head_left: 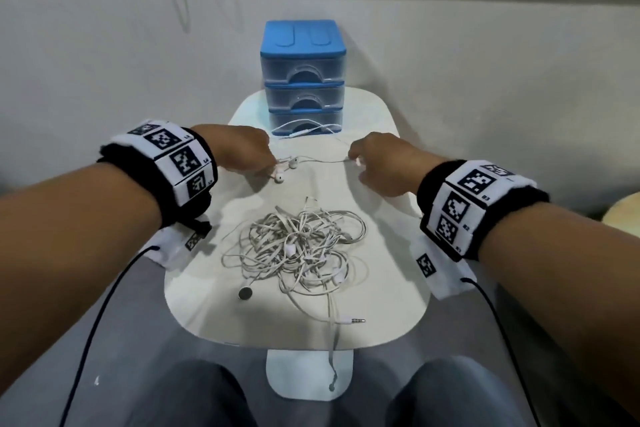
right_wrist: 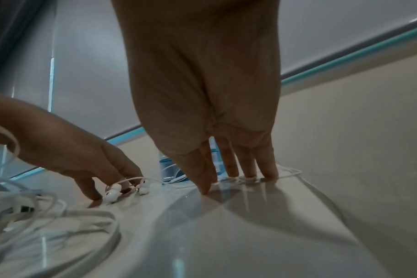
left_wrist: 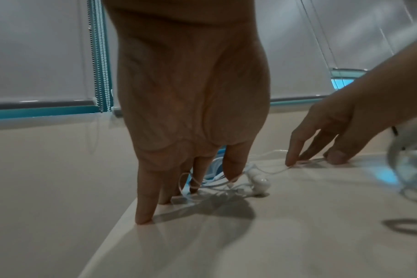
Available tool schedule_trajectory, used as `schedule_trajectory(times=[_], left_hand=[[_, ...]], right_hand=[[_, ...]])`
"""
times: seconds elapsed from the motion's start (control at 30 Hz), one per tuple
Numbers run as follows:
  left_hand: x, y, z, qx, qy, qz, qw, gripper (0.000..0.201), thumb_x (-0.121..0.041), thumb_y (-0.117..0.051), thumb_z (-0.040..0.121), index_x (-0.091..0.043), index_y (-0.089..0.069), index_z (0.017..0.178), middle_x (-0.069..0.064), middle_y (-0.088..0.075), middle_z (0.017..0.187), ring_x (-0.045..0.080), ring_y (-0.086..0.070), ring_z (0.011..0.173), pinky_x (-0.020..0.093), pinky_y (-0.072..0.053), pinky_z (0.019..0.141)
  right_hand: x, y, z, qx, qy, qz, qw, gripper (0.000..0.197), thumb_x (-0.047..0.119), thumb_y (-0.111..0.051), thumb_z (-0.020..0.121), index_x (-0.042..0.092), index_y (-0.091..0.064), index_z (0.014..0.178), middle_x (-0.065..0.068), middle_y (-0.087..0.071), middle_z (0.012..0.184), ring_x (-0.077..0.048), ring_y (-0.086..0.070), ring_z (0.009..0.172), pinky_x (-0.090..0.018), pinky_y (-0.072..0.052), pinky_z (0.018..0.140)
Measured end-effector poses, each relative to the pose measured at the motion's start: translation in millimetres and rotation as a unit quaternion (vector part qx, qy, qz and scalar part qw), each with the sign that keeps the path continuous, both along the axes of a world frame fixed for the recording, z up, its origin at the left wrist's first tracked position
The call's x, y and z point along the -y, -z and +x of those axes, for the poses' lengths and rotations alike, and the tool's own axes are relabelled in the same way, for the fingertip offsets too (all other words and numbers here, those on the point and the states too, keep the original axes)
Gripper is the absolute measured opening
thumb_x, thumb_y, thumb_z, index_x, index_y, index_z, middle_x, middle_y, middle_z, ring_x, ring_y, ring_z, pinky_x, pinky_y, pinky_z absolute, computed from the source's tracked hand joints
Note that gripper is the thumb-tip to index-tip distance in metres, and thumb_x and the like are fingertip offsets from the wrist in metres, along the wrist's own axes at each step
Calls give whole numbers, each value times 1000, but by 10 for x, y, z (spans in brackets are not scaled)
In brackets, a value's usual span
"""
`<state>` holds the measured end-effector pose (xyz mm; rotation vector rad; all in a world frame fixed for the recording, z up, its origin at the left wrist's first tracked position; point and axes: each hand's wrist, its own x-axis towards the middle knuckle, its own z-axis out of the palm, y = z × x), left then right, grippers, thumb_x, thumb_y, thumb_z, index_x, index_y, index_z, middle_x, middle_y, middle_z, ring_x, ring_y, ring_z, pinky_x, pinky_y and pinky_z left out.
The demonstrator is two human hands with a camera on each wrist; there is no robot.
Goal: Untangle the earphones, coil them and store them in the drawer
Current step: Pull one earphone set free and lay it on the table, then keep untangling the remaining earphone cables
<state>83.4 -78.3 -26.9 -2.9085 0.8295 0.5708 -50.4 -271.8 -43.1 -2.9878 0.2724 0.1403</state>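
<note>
One white earphone set lies apart on the white table (head_left: 381,288), its two earbuds (head_left: 285,168) by my left hand (head_left: 266,166). Its thin cable (head_left: 322,160) runs right to my right hand (head_left: 356,163) and loops back in front of the blue drawer unit (head_left: 304,73), whose three drawers are closed. In the left wrist view my left hand (left_wrist: 188,197) stands on straight fingertips beside the earbuds (left_wrist: 259,185), cable looped round its fingers. My right hand (right_wrist: 236,180) presses the cable down with straight fingers. A big tangle of white earphones (head_left: 298,246) lies nearer me.
A jack plug (head_left: 353,321) sticks out of the tangle toward the front right, and one cable (head_left: 332,367) hangs over the table's front edge. A round dark earpiece (head_left: 246,293) lies at the tangle's front left. The table is narrow, with floor on both sides.
</note>
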Motion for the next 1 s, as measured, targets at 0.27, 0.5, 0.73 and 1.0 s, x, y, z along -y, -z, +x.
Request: schedule_trajectory(times=[0.27, 0.5, 0.73, 1.0], left_hand=[[22, 56, 152, 66, -18, 30, 997, 23, -31, -49, 104, -11, -61, 105, 9, -55, 102, 26, -50, 92, 30, -39, 80], [-40, 80, 237, 21, -27, -12, 999, 38, -40, -59, 96, -20, -45, 124, 3, -57, 93, 23, -53, 88, 37, -44, 78], [-185, 93, 186, -10, 7, -78, 997, 30, -42, -54, 99, -31, -40, 123, 7, -60, 86, 23, -51, 79, 35, -39, 72], [-447, -179, -171, 1, 28, -161, 986, 44, -38, -57, 101, -32, -39, 141, 10, -53, 121, 29, -55, 102, 38, -43, 88]], right_hand=[[50, -49, 154, -68, -14, -30, 997, 43, 6, -44, 96, 8, -54, 137, -14, -57, 138, -33, -55, 126, -37, -46, 105], [10, -35, 125, -67, 14, 3, 998, 53, 7, -37, 98, 22, -39, 149, -12, -37, 141, -37, -56, 112, -46, -47, 101], [9, -52, 22, -42, 29, 36, 998, 58, 7, -47, 92, 25, -37, 147, -9, -36, 138, -33, -54, 101, -44, -49, 96], [-149, -297, -307, 33, -4, 100, 994, 42, 14, -59, 96, 26, -52, 135, 1, -38, 120, -23, -54, 99, -31, -41, 82]])
